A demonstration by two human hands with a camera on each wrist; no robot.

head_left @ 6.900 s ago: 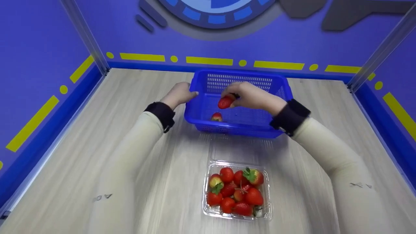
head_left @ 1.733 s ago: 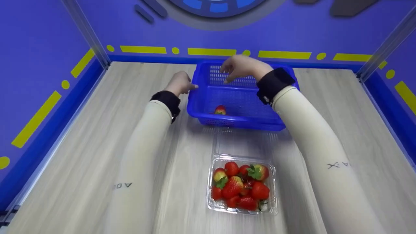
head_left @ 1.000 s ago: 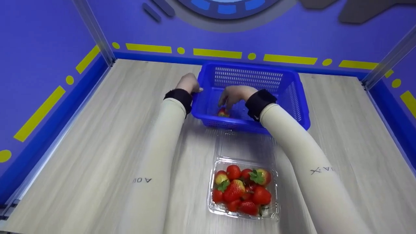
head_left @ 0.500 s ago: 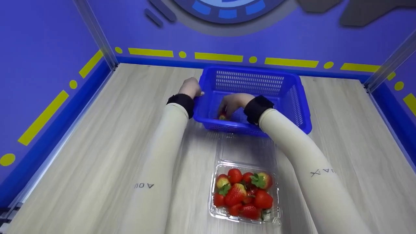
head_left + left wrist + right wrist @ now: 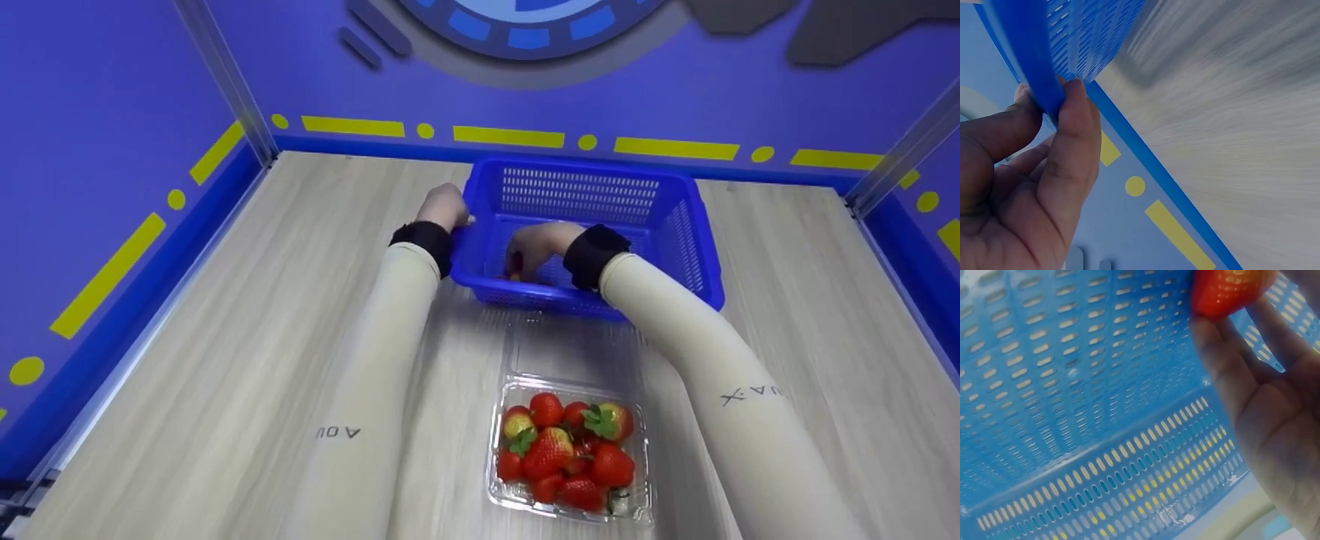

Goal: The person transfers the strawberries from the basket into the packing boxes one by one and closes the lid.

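Note:
My left hand (image 5: 444, 206) pinches the left rim of the blue plastic basket (image 5: 577, 193). In the left wrist view, thumb and fingers (image 5: 1067, 163) close on that rim from both sides. My right hand (image 5: 532, 244) reaches down inside the basket, near its front left corner. It holds a strawberry (image 5: 1229, 291), red with a paler end, which the right wrist view shows between the fingers at the top edge. From the head, the hand hides most of this strawberry. Perforated basket floor and wall surround the hand.
In front of the basket stands a clear plastic box (image 5: 494, 459) heaped with several strawberries (image 5: 549, 452), some with green leaves. Its transparent lid (image 5: 574, 346) lies folded back toward the basket. Blue panels (image 5: 360, 82) with yellow marks enclose the wooden table (image 5: 262, 330).
Earlier my right hand held a strawberry over the basket; later it hovered there without one. It has since lowered and gripped the strawberry inside. A large strawberry has appeared atop the box's heap.

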